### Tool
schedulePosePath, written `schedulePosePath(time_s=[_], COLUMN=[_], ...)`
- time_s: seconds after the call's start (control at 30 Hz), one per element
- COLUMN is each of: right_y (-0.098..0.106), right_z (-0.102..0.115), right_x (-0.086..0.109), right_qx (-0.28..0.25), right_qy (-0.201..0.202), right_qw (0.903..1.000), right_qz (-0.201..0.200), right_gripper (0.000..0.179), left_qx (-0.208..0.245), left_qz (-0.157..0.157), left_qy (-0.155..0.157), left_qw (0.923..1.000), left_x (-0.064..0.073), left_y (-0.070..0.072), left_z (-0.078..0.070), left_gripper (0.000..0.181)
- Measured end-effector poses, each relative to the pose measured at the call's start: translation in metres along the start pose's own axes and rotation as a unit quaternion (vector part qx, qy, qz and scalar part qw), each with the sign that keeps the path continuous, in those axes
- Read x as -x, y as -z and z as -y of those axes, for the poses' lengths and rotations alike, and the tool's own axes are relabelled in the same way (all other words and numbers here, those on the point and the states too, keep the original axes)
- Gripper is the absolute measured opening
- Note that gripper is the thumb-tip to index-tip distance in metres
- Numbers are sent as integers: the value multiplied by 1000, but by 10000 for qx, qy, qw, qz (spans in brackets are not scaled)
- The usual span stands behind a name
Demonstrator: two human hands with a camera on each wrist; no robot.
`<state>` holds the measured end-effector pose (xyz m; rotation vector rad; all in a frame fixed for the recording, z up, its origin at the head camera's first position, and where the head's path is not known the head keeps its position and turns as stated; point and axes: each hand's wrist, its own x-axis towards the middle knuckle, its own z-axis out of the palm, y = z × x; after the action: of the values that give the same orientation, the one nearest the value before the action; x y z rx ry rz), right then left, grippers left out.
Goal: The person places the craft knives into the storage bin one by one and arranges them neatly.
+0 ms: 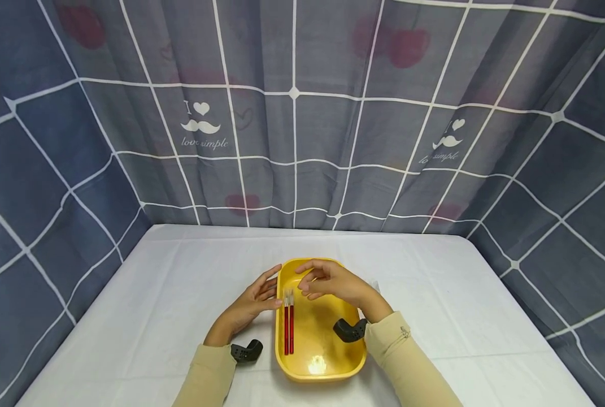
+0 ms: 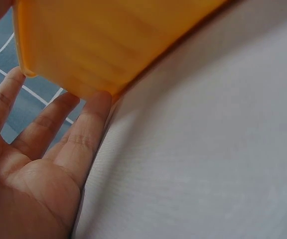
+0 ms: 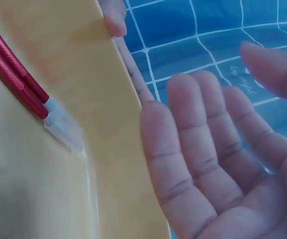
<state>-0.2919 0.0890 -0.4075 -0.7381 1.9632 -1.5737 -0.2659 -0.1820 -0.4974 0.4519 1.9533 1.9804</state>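
A yellow plastic tray stands on the white cloth. Inside it, along its left wall, two slim red tools lie side by side; the right wrist view shows their knurled handles and clear caps, like craft knives. My left hand is at the tray's left side, thumb over the rim, fingers spread along the outer wall. Above the tray's far part hovers my right hand, its fingers loosely bent and nothing in them.
Something clear lies on the table beyond the tray's right side, partly hidden by the right wrist. A white cloth covers the table. Grey-blue checked curtains close off the back and both sides.
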Motion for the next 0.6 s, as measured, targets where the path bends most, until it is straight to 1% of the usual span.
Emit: schedulePosePath(time_s=[0.2,0.37,0.6], right_y=[5,13,27], right_z=[-1,-1,-1], right_x=[12,21,39], right_qx=[-185,-306,-312], right_qy=[180,446,739], right_qw=[9992,9972,9939], right_qz=[-319,-513,-757], right_gripper=[45,40,39], left_qx=[-30,-22,-16], left_qz=[-25,-46,13], left_qy=[-1,-16,-115], left_qw=[10000,10000,9999], left_x=[0,0,0], left_y=[0,0,1], left_z=[1,1,3], left_gripper=[94,94,95])
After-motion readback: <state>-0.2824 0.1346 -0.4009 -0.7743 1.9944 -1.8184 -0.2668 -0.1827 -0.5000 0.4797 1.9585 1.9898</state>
